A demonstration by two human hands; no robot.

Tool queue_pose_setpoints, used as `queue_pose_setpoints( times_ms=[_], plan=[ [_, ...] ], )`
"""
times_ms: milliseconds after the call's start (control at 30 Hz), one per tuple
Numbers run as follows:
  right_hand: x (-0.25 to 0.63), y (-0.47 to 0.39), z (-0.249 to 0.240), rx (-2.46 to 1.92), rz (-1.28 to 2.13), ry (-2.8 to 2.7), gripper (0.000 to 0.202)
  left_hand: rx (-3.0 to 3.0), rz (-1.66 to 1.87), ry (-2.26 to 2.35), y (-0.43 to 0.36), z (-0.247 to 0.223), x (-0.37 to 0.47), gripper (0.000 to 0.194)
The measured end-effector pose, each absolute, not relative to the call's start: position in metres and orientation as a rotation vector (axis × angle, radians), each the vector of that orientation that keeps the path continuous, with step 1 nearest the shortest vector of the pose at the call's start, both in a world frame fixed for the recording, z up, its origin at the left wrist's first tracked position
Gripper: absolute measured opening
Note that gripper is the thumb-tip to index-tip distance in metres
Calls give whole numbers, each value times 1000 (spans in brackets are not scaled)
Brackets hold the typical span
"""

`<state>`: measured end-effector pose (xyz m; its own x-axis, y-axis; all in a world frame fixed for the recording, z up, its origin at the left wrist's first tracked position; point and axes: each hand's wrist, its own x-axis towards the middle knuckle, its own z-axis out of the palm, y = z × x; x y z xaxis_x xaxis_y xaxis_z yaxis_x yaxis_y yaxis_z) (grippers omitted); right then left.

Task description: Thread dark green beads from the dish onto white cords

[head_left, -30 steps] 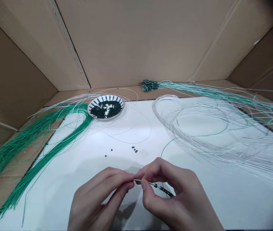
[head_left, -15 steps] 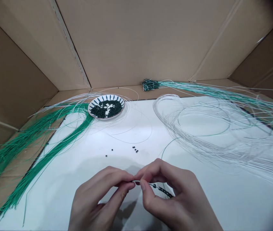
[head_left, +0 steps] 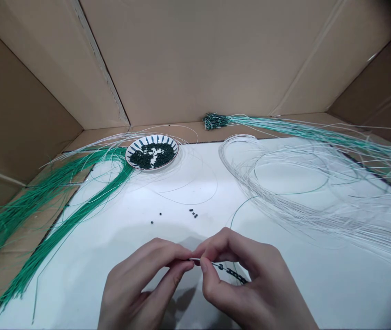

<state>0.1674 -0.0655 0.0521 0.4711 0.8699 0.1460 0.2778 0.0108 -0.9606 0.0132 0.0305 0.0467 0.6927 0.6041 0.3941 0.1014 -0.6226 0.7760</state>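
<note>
- My left hand [head_left: 143,284] is pinched shut, thumb against forefinger, on the end of a thin wire [head_left: 195,260]; the fingertips meet those of my right hand.
- My right hand [head_left: 247,284] is also closed on that wire, thumb and forefinger clamping it just beside the left pinch.
- A short row of dark beads [head_left: 231,271] sits threaded on the wire under my right fingers.
- Both hands hover low over the white sheet [head_left: 120,247], near its front edge.
- A few loose beads [head_left: 192,213] lie on the sheet just beyond my hands.
- At the sheet's far left edge stands a patterned dish [head_left: 152,152] holding a heap of dark beads.
- Green wires [head_left: 61,215] sweep along the sheet's left side.
- Pale wire coils [head_left: 285,188] cover its right side.
- Cardboard walls [head_left: 195,59] surround the sheet.
</note>
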Motion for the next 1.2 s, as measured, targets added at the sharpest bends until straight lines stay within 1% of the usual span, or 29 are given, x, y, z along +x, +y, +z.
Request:
queue_pose_setpoints(
  times_ms=[300,567,800,1200],
  plan=[
    [167,-66,52,-1548,609,-1055,15,2112,833,558,29,47,14,27],
    [167,-68,52,-1565,520,-1153,16,2150,844,549,29,49,16,27],
    [169,-70,49,-1523,630,-1129,14,2121,870,568,28,46,13,31],
    [167,-67,48,-1475,576,-1064,15,1831,774,679,25,51,18,26]
  ],
)
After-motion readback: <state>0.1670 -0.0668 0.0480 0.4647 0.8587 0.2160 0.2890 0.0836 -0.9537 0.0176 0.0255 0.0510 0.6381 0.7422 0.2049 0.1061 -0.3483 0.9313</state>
